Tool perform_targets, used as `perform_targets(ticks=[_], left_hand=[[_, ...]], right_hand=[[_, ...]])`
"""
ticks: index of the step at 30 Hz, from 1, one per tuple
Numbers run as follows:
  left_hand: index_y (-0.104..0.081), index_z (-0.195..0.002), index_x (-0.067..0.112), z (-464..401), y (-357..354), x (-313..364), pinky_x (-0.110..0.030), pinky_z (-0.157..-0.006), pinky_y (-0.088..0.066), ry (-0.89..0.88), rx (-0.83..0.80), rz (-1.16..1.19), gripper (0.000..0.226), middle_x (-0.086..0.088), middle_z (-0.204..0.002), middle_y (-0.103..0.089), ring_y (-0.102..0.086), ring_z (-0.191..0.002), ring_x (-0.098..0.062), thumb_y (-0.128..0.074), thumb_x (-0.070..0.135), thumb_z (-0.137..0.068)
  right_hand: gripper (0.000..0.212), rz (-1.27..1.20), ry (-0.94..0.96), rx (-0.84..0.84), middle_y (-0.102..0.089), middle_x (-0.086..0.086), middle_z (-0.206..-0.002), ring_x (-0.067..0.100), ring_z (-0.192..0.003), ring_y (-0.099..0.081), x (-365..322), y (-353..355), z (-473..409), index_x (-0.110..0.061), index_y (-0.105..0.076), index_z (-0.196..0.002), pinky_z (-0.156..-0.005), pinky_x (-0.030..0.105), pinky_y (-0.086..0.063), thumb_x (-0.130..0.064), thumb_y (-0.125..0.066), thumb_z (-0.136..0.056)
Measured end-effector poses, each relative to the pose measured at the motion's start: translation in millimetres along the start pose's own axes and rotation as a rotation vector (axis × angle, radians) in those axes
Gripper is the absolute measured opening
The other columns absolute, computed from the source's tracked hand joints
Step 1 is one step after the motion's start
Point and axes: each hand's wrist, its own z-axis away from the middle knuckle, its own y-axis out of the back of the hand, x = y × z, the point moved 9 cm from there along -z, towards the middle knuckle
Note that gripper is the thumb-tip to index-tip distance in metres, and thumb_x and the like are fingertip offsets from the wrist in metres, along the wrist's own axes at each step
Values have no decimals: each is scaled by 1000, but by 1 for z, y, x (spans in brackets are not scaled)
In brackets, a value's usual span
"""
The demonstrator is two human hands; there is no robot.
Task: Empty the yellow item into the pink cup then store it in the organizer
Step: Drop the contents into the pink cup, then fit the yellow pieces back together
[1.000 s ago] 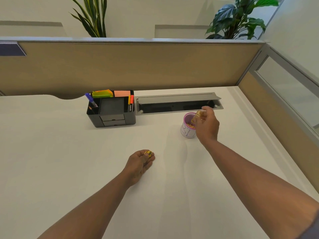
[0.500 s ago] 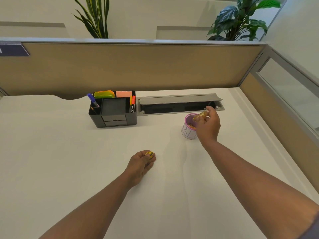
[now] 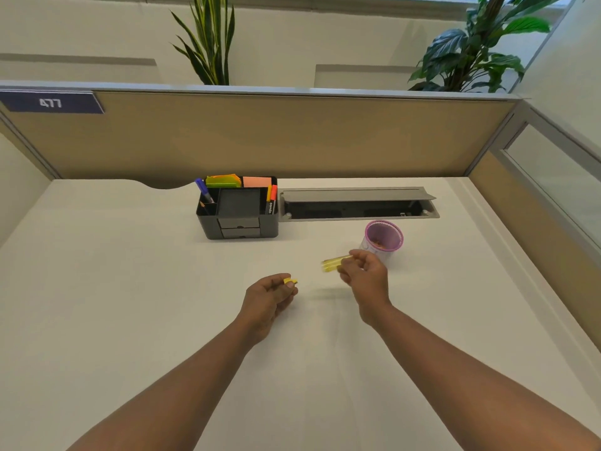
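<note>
My right hand (image 3: pixel 366 277) holds a clear yellow tube (image 3: pixel 333 264) that points left, just in front of and left of the pink cup (image 3: pixel 384 237). Small orange pieces lie inside the cup. My left hand (image 3: pixel 270 296) pinches a small yellow cap (image 3: pixel 290 281) above the white desk, a short gap left of the tube. The black organizer (image 3: pixel 239 211) stands at the back, left of the cup, with pens, markers and sticky notes in it.
A grey cable tray (image 3: pixel 357 203) with its lid raised lies open in the desk behind the cup. A tan partition (image 3: pixel 260 138) closes the back and right side. Plants stand behind the partition.
My right hand has pulled the yellow tube back from over the pink cup, down and to the left toward my left hand. My left hand has lifted slightly with the cap.
</note>
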Motion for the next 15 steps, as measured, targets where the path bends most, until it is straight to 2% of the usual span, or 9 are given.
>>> perform_targets(ticks=[4,8,15], left_hand=[[-72,-113,5,10,12,12,-27,-81,-61,-29,16,13,24,-10,-100,-79,-74,-92,-23,-71,2,-89],[-72,-112,6,18,21,18,-26,-81,-61,-42,28,24,22,-15,-107,-77,-75,-95,-24,-69,1,-90],[-73,-112,8,24,24,24,-26,-82,-60,-65,8,-13,24,-16,-112,-74,-75,-98,-24,-66,-2,-92]], right_hand=[[15,-38,-114,-168,-74,15,-103,22,-86,-74,20,-35,19,-13,-67,-107,-72,26,-61,-5,-66,-94],[14,-76,-170,-265,-73,16,-101,25,-90,-75,30,-58,35,-10,-67,-106,-74,27,-59,-4,-68,-93],[17,-100,-200,-340,-74,19,-105,26,-91,-76,32,-70,46,-7,-66,-109,-75,28,-61,-4,-70,-93]])
